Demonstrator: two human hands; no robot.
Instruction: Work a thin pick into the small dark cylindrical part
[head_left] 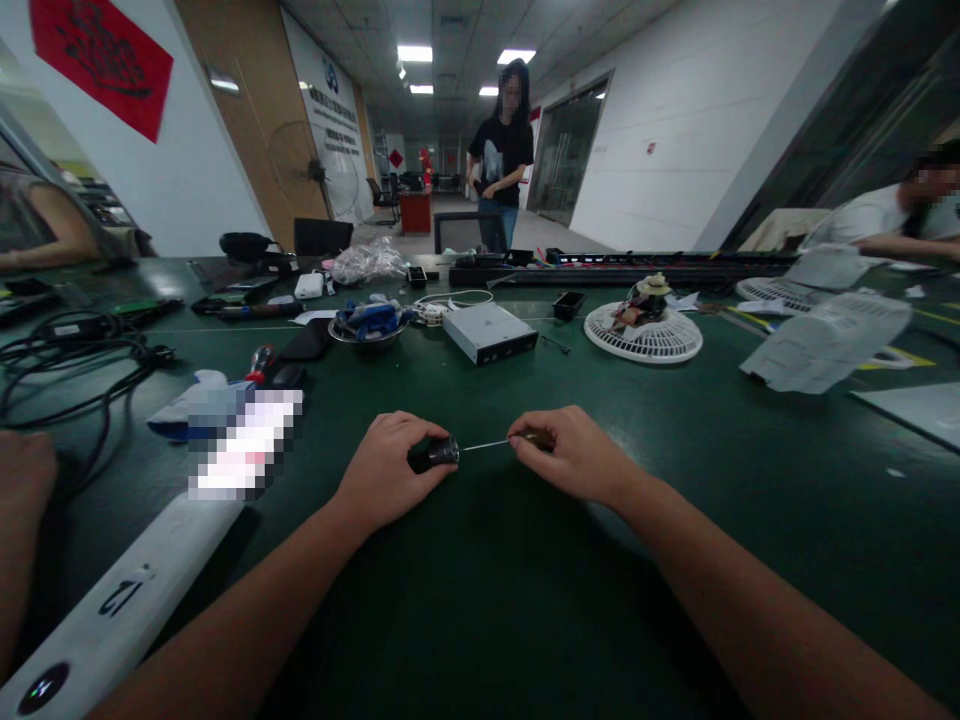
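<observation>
Between the thumb and fingers of my left hand (390,465) is a small dark cylindrical part (444,452), its round end turned to the right. My right hand (576,452) grips a screwdriver (487,444) with a thin metal shaft and a brownish handle mostly covered by the fingers. The shaft points left, and its tip is at or close to the cylinder's end face; whether it touches I cannot tell. Both hands are just above the dark green table (480,600).
Beyond my hands are a silver optical drive (489,333), a bowl with blue cloth (367,322) and a white fan grille (643,335). A long white device (120,600), black cables (82,350) and a red-handled screwdriver (260,364) lie left. A person (504,150) stands ahead; others sit at both sides.
</observation>
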